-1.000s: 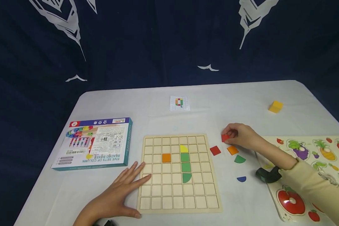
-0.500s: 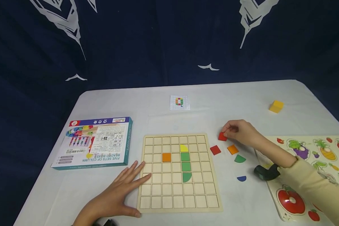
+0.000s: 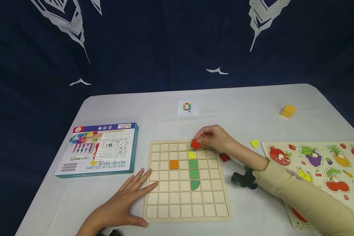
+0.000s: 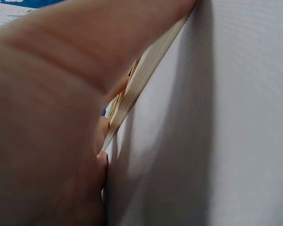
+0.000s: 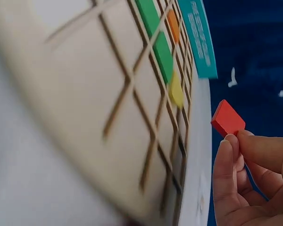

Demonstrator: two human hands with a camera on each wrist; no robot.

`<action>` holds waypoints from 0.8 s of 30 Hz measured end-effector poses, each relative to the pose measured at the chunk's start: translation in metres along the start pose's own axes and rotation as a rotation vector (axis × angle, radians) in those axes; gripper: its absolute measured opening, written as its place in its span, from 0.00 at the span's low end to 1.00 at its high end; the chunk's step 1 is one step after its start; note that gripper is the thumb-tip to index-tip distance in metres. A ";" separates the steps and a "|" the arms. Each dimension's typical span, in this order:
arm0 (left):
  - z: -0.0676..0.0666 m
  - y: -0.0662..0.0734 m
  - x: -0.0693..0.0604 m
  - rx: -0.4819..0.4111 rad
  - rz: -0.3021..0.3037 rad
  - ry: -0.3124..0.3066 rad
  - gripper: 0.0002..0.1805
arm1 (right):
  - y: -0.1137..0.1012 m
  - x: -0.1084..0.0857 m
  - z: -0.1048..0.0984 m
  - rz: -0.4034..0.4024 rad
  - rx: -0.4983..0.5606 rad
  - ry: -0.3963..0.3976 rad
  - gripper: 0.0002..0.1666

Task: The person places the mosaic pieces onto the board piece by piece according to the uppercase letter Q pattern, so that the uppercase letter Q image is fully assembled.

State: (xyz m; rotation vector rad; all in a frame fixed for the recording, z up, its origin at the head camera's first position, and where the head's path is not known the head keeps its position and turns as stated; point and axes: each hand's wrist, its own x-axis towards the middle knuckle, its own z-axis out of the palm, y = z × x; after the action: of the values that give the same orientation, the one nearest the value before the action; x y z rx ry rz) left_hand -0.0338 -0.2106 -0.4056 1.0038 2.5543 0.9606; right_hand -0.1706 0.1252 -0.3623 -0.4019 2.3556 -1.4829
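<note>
A red square tile is pinched between the thumb and fingertips of my right hand, above the top edge of the wooden grid board. Below it in the grid lie a yellow quarter-round tile, two green square tiles and a green quarter-round tile in one column. An orange square tile sits further left. With fingers spread, my left hand rests at the board's left edge. The left wrist view shows that hand close up against the board's side.
Another red tile lies right of the board, partly under my forearm. A yellow tile is near the fruit puzzle board. A pattern card and a yellow block stand further back. A toy box lies left.
My right hand has carried the red tile leftward from the loose tiles to over the board's top edge. The yellow tile by the puzzle has come into view. My left hand has stayed put.
</note>
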 end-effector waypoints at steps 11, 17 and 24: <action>0.001 0.000 0.000 0.001 -0.020 -0.011 0.56 | -0.006 0.014 0.037 -0.082 -0.084 -0.072 0.09; 0.000 0.001 0.000 -0.001 -0.020 -0.013 0.56 | -0.008 0.013 0.040 -0.170 -0.236 -0.066 0.08; 0.000 -0.001 0.000 0.007 -0.003 -0.007 0.56 | -0.007 0.012 0.042 -0.201 -0.292 -0.076 0.08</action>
State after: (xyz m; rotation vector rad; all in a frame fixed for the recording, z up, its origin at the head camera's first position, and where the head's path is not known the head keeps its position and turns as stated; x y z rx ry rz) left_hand -0.0340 -0.2108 -0.4060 1.0028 2.5545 0.9455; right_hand -0.1632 0.0831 -0.3750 -0.7741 2.5370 -1.1765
